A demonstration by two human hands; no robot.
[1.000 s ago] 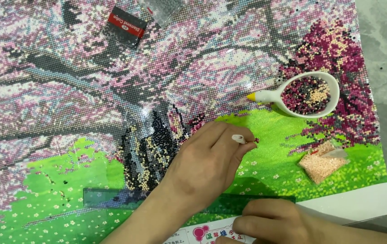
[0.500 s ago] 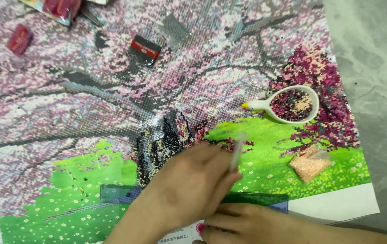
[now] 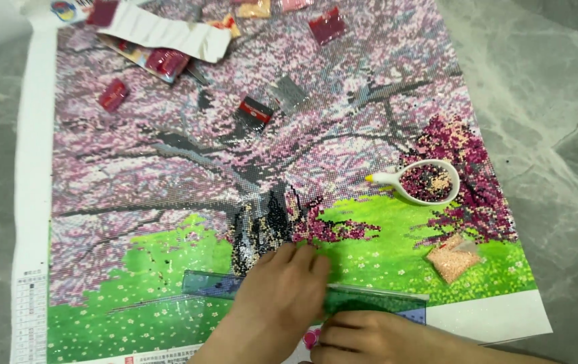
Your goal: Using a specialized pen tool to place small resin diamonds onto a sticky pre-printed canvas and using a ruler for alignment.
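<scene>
Left hand flat, palm down, on the green ruler, fingers stretched and close together toward the dark beaded tree trunk; underside hidden, so cannot tell whether anything is held beneath. Right hand partly cut off by the lower frame edge, fingers curled against the ruler's near edge; grip blurred, contents impossible to make out. Ruler lying crosswise over the grass part of the diamond painting canvas, middle stretch covered by the left hand, both ends showing. White spouted bead tray well apart to the right, filled with mixed dark, pink and cream beads. Small bag of peach beads near the canvas's right edge. Red bead packets and a strip of white paper scattered at the far end, some cut off by the top frame. Bare grey marble surface beyond the canvas on the right, open; narrower strip on the left.
</scene>
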